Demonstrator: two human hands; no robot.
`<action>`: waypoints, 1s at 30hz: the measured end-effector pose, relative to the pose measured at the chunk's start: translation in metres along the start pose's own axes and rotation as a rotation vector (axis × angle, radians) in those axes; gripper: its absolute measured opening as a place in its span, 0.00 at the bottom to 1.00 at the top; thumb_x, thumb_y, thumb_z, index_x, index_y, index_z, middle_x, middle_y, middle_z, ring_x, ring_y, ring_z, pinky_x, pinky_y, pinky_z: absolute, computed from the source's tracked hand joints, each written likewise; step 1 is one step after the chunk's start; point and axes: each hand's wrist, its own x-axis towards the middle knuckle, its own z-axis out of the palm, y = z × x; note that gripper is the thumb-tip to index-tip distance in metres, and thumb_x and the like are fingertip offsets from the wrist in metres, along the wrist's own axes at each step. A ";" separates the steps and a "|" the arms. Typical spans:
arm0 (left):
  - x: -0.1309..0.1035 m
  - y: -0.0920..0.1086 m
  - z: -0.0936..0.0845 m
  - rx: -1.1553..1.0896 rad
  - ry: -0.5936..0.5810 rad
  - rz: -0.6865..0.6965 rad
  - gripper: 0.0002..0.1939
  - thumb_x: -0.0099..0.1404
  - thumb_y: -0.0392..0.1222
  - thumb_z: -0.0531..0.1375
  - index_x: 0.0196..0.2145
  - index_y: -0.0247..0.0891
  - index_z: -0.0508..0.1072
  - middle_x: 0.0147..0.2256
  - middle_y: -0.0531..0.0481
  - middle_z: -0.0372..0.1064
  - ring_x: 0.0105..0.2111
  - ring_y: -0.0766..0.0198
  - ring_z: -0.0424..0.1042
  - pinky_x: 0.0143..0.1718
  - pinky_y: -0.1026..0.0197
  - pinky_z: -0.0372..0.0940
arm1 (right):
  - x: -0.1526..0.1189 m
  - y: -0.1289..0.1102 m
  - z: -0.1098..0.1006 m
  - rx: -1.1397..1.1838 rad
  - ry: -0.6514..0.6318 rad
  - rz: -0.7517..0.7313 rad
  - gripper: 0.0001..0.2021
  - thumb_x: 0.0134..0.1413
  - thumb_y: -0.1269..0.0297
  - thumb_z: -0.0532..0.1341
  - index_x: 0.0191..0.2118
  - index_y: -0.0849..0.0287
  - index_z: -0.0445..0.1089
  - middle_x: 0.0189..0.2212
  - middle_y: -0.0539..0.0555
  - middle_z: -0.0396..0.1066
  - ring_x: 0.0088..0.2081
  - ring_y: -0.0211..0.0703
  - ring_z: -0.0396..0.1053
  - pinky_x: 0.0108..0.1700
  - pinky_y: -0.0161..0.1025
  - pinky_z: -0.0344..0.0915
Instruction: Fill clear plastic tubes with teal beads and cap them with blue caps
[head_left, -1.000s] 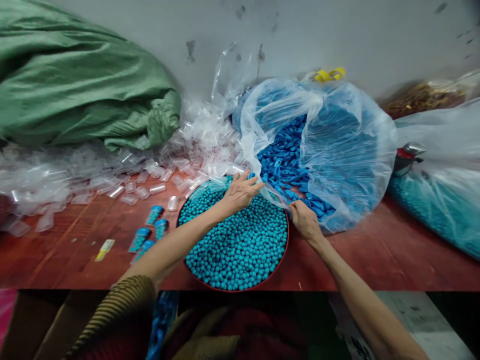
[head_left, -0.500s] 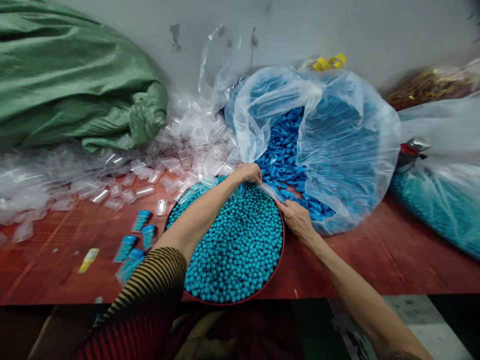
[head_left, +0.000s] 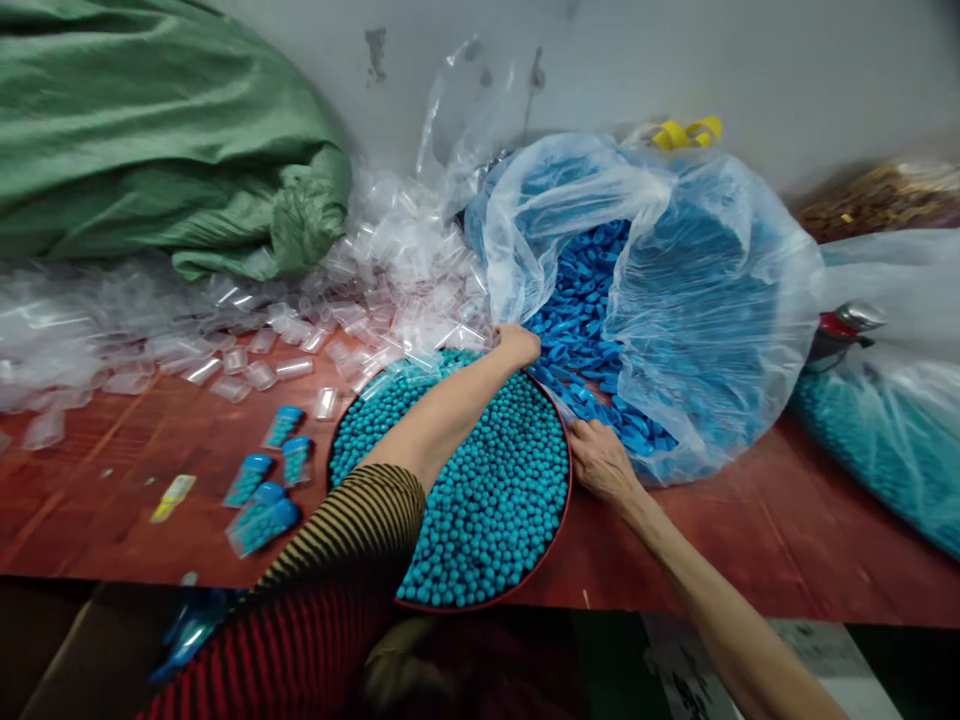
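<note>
A round red tub (head_left: 568, 500) full of turquoise beads (head_left: 487, 500) stands at the table's front edge. My left arm crosses over it, and my left hand (head_left: 517, 345) is closed at the tub's far rim, by the mouth of a clear plastic bag (head_left: 697, 300). Small blue plastic pieces (head_left: 589, 290) fill the bag and spill out at its opening. Right of the tub, my right hand (head_left: 600, 460) has its fingers curled on the bag's lower edge. A strip of the film runs between both hands. The left fingertips are mostly hidden.
Clear plastic tubes (head_left: 405, 270) lie heaped behind and left of the tub. Several bead-filled tubes with blue caps (head_left: 247, 480) lie left of it, near a yellow-and-white strip (head_left: 172, 497). A green sack (head_left: 150, 140) stands back left; a bag of turquoise beads (head_left: 877, 450) is at right.
The view has shifted a little. My left forearm has moved right across the tub, and the left hand sits closer to the bag's mouth. The right hand stays by the bag's edge.
</note>
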 end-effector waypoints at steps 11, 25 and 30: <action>-0.067 -0.025 -0.007 -0.006 0.278 0.200 0.17 0.66 0.35 0.48 0.46 0.41 0.73 0.44 0.45 0.73 0.46 0.57 0.70 0.46 0.57 0.62 | -0.009 -0.012 -0.029 -0.078 -0.044 -0.004 0.12 0.56 0.73 0.52 0.32 0.57 0.73 0.30 0.56 0.72 0.33 0.47 0.65 0.39 0.44 0.53; -0.187 -0.117 0.042 -0.106 0.442 -0.036 0.19 0.67 0.48 0.50 0.52 0.40 0.69 0.54 0.41 0.64 0.55 0.55 0.63 0.56 0.49 0.56 | 0.124 -0.093 -0.043 0.200 0.004 0.013 0.24 0.57 0.66 0.56 0.60 0.58 0.57 0.52 0.63 0.64 0.45 0.50 0.69 0.39 0.41 0.68; -0.215 -0.097 0.062 -0.105 0.462 0.081 0.18 0.66 0.48 0.53 0.50 0.41 0.70 0.56 0.40 0.61 0.56 0.52 0.60 0.58 0.44 0.51 | 0.102 -0.094 -0.032 0.296 0.010 -0.085 0.21 0.60 0.71 0.48 0.58 0.57 0.60 0.50 0.61 0.67 0.46 0.48 0.70 0.43 0.42 0.69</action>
